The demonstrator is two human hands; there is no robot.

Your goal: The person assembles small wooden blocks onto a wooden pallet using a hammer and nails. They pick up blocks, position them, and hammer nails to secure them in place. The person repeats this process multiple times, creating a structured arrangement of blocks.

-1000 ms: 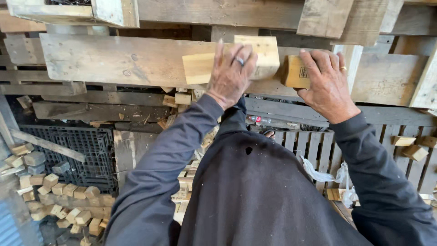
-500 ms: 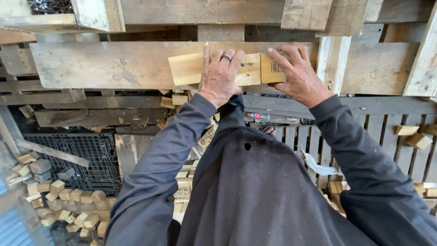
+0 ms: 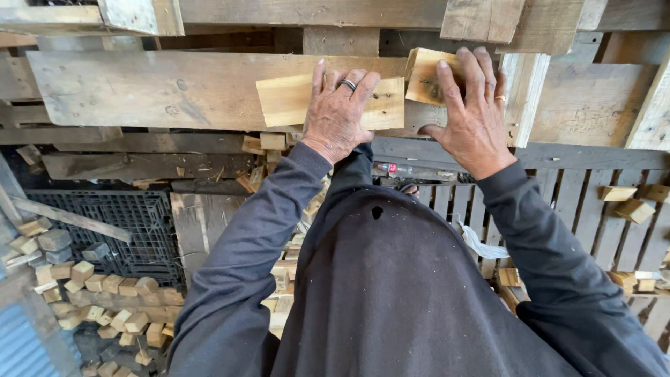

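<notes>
Boards first: our left hand (image 3: 340, 112) lies flat, fingers spread, on the pale board (image 3: 293, 101) atop the pallet (image 3: 139, 91), our right hand (image 3: 469, 105) grips the block (image 3: 423, 73) beside it, which we judge wants butting flush.

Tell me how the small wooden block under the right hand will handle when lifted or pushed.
The small wooden block looks stiff, solid timber, so it should not flex. It fits under the right hand, so it is probably light. Its flat faces and square corners suggest it will slide on the grey plank rather than roll.
</notes>
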